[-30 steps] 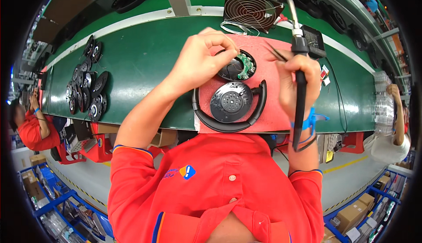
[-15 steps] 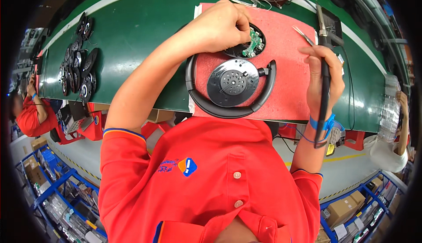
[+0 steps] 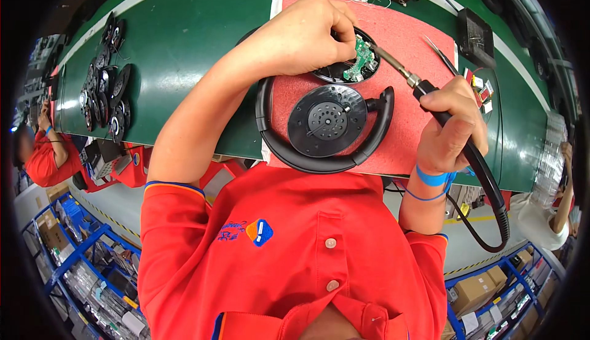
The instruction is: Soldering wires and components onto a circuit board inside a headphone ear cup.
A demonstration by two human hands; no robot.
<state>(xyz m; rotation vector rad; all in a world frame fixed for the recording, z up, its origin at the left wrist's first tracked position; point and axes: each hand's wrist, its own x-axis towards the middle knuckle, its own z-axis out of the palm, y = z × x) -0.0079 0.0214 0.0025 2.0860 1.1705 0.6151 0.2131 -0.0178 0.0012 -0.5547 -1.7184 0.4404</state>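
On the red mat (image 3: pixel 424 131), the open earcup's green circuit board (image 3: pixel 359 63) is pinned by the closed left hand (image 3: pixel 301 32). The soldering iron (image 3: pixel 430 103) is clasped in the right hand (image 3: pixel 445 125), tip at the board. The board is judged light and fragile, best held by its edges.

Left hand (image 3: pixel 304 32) steadies the open earcup (image 3: pixel 350 63) while right hand (image 3: pixel 448 125) applies a soldering iron (image 3: pixel 399 72)

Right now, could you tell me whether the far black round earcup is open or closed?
Open: the earcup shows its bare green circuit board.
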